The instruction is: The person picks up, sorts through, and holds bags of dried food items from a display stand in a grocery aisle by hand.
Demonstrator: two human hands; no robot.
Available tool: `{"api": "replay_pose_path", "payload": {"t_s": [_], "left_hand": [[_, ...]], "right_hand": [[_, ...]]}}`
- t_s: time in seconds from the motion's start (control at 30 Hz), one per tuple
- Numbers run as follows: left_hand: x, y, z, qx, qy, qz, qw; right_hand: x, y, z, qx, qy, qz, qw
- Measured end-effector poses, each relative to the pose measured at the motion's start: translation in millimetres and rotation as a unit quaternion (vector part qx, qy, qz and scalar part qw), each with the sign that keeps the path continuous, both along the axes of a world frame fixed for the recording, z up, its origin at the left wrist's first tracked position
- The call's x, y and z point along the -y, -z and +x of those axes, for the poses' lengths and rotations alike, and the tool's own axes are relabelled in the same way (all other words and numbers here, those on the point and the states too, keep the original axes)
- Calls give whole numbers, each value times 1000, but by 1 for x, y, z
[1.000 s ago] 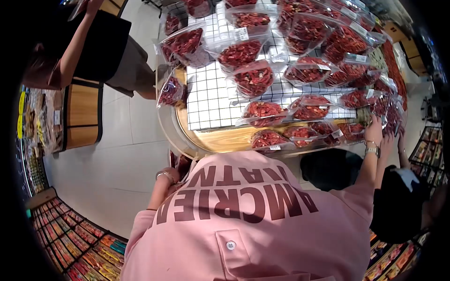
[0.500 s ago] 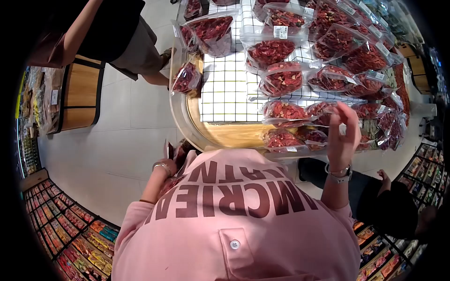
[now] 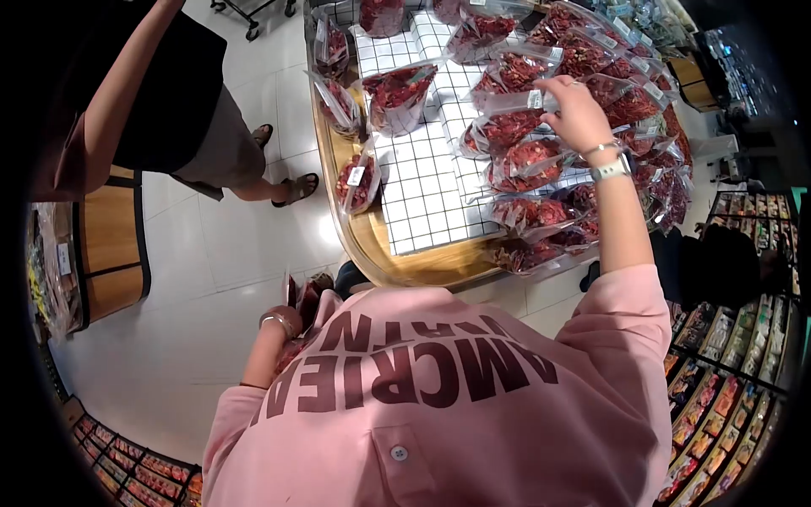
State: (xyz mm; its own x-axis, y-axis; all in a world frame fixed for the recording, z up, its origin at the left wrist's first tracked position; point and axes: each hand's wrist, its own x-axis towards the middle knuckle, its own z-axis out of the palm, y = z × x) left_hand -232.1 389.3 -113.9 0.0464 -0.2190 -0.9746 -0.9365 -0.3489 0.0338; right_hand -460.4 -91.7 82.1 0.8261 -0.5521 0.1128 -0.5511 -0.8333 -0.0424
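Observation:
My right hand [image 3: 581, 114] reaches over the display table, fingers closed at the labelled top corner of a clear zip bag of dried red chillies [image 3: 505, 131]. That bag lies among several similar bags, including another chilli bag [image 3: 528, 165] just nearer to me. Low at my left side, my left hand [image 3: 285, 319] is closed around a clear bag with dark red contents [image 3: 309, 294]. My sleeve and body partly hide that bag, and its fingers show only in part.
The display table [image 3: 422, 272] has a rounded wooden rim and a white surface under a black wire grid [image 3: 422, 203]. Several chilli bags stand along its left edge, one upright bag [image 3: 400, 100] among them. A person in sandals [image 3: 296, 188] stands left; another person in dark clothes [image 3: 718, 262] is at right.
My right hand has moved forward and left from above the near bags to the top of a farther one. My left hand stays low at my side. The view has shifted.

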Motion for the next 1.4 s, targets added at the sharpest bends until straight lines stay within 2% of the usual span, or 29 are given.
{"api": "replay_pose_path", "payload": {"t_s": [0.1,0.13,0.17,0.27,0.4,0.5,0.57,0.63,0.77,0.97,1.07,1.13,1.23,1.4], "left_hand": [[-4,3,34,-14,51,-4,999],[-5,0,44,-20,67,-7,998],[-6,-2,53,-26,82,-9,996],[-13,0,81,-14,42,-10,999],[-16,2,105,-2,23,-7,1000],[-12,6,116,2,13,-5,1000],[-9,10,120,2,4,-3,1000],[-4,13,123,3,-2,-3,1000],[7,20,123,0,-12,-2,1000],[18,21,119,13,-26,-32,999],[19,8,118,0,22,-40,999],[26,5,117,13,-10,-16,1000],[23,11,122,19,-22,-6,1000],[22,19,127,11,-36,-14,999]], "right_hand": [[13,13,21,-83,-10,-17,996],[13,11,23,-42,-12,36,998],[10,9,24,-49,-16,15,999],[-13,0,24,-42,-52,-44,997],[-41,-8,28,8,-82,-60,995],[-56,-15,32,32,-52,-42,997],[-72,-24,36,23,-84,-41,995],[-94,-34,40,-18,-65,-7,998],[-127,-31,46,-17,-4,32,999],[-173,20,43,101,169,119,973],[-184,57,42,142,201,128,961],[-188,69,42,175,224,121,951],[-190,54,37,131,213,175,952],[-180,47,34,66,158,177,969]]}}
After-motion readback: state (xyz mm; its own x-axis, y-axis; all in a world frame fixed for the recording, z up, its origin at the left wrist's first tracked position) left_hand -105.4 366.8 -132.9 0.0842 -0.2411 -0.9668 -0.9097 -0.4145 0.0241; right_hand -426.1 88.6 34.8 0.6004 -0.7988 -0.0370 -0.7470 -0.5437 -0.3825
